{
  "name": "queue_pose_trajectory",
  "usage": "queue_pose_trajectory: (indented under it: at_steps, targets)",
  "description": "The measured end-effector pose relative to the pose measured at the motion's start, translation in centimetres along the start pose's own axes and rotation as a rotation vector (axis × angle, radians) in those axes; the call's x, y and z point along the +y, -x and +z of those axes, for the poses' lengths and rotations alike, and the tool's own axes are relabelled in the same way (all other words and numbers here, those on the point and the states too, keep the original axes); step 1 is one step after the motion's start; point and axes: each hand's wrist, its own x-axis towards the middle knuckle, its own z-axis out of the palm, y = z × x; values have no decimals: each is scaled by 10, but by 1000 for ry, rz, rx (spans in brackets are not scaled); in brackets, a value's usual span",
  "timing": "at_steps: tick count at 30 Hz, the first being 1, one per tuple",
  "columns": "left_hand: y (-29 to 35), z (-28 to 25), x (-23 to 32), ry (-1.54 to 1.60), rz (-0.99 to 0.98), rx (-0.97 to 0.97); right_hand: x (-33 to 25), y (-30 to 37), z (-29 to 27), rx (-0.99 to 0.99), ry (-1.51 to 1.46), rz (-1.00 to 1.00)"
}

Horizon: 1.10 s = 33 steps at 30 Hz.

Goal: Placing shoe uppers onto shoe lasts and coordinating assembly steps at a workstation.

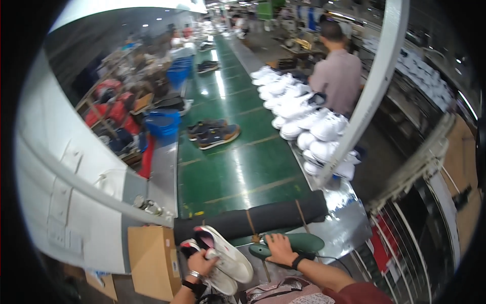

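My left hand (201, 264) is closed on a pair of white sneakers (234, 259) with dark and red linings at the collar. The pair lies at the near edge of the bench, tilted side by side. Just right of the shoes, my right hand (280, 250) is wrapped over a green shoe last (259, 250). A second green shoe last (310, 243) lies against it on the far side, partly covered by the hand. Behind both hands stretches a black padded roll (283, 215) tied with brown straps.
A green conveyor belt (238, 169) runs away ahead, carrying dark blue-and-brown shoes (217, 137). White sneakers (298, 109) are piled along its right edge, beside a white post (372, 83). A cardboard box (152, 261) stands left, blue bins (162, 124) farther off. A person (336, 76) is at the right.
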Motion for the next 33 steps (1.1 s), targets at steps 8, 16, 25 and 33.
queue_pose_trajectory:
  at_steps: [8,16,25,33]
  targets:
    - [-231,-52,-8,788,-78,88,-9,21,11,-34,-40,-66]
    - [-240,38,82,194,201,141,-43,80,-4,-216,90,-25]
    - [-56,257,145,466,436,-620,-60,154,49,296,-660,1021]
    - [0,239,125,720,78,-1061,-71,196,75,161,-1536,1164]
